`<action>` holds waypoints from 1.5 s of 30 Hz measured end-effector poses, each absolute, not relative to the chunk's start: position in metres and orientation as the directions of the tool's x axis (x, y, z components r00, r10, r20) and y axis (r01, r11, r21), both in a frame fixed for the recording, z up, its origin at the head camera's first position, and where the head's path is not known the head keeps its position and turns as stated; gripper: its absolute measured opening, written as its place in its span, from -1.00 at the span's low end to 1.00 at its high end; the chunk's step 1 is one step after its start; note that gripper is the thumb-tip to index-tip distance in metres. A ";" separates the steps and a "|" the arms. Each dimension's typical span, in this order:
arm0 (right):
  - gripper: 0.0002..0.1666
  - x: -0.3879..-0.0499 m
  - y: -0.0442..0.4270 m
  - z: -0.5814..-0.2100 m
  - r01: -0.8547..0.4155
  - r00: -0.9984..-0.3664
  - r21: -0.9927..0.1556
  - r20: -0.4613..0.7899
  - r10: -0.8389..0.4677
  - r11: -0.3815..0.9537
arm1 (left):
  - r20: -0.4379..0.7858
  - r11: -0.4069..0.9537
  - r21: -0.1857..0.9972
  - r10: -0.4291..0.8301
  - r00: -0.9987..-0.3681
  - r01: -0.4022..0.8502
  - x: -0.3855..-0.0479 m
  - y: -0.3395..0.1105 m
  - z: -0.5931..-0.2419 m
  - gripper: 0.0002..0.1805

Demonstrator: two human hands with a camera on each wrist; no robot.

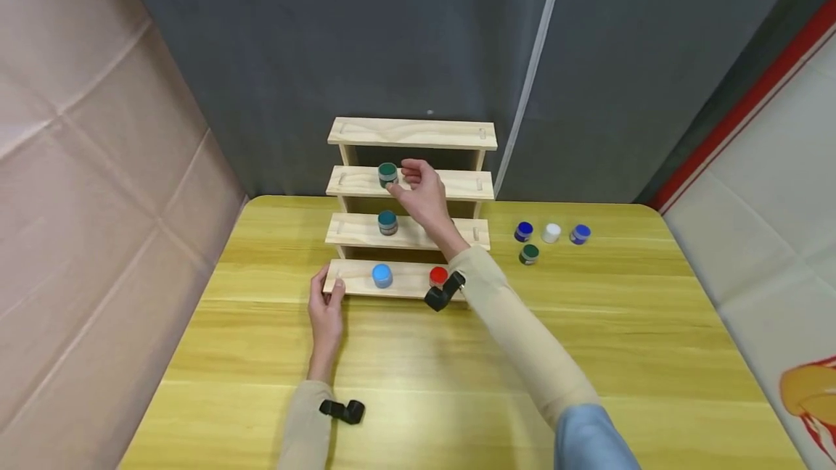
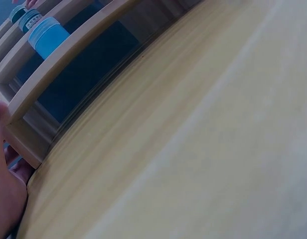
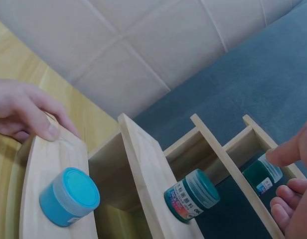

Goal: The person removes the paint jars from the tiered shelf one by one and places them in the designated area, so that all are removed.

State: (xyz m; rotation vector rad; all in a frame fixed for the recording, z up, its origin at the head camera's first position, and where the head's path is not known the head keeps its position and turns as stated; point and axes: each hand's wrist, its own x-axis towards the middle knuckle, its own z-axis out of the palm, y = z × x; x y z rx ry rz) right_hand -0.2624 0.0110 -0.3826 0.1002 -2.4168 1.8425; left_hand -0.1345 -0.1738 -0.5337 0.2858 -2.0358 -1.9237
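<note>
Green jar [image 1: 387, 175] beside right fingers [image 1: 414, 165]

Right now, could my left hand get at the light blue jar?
Probably yes: your left hand grips the left end of the bottom shelf, the light blue jar stands on it, and nothing shows between. The hand would likely have to let go.

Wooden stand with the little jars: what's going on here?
A person is working at a stepped wooden stand. The left hand grips the left end of its lowest step; the right hand is at a dark green jar on the third step up, not closed round it. A teal jar stands one step below, a light blue jar and a red jar on the lowest. Four jars stand on the table.
</note>
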 end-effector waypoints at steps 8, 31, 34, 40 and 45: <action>-0.40 -0.268 0.009 -0.384 -0.138 -0.990 -0.935 0.130 -0.046 0.326 | 0.082 0.094 0.994 -0.361 -0.929 0.052 -0.136 -0.173 -0.541 -0.50; -0.52 -0.273 0.013 -0.393 -0.241 -0.970 -0.880 0.233 -0.070 0.410 | 0.097 0.061 0.995 -0.386 -0.918 0.080 -0.151 -0.179 -0.578 -0.51; -0.54 -0.271 0.018 -0.395 -0.257 -0.964 -0.883 0.262 -0.041 0.392 | 0.097 0.049 0.995 -0.378 -0.921 0.084 -0.151 -0.180 -0.578 -0.51; -0.55 -0.270 0.031 -0.395 -0.262 -0.958 -0.892 0.285 0.008 0.368 | 0.119 0.047 0.993 -0.373 -0.920 0.109 -0.152 -0.180 -0.576 -0.51; -0.55 -0.267 0.040 -0.394 -0.275 -0.948 -0.896 0.312 0.054 0.347 | 0.108 0.043 0.994 -0.380 -0.919 0.099 -0.154 -0.181 -0.575 -0.51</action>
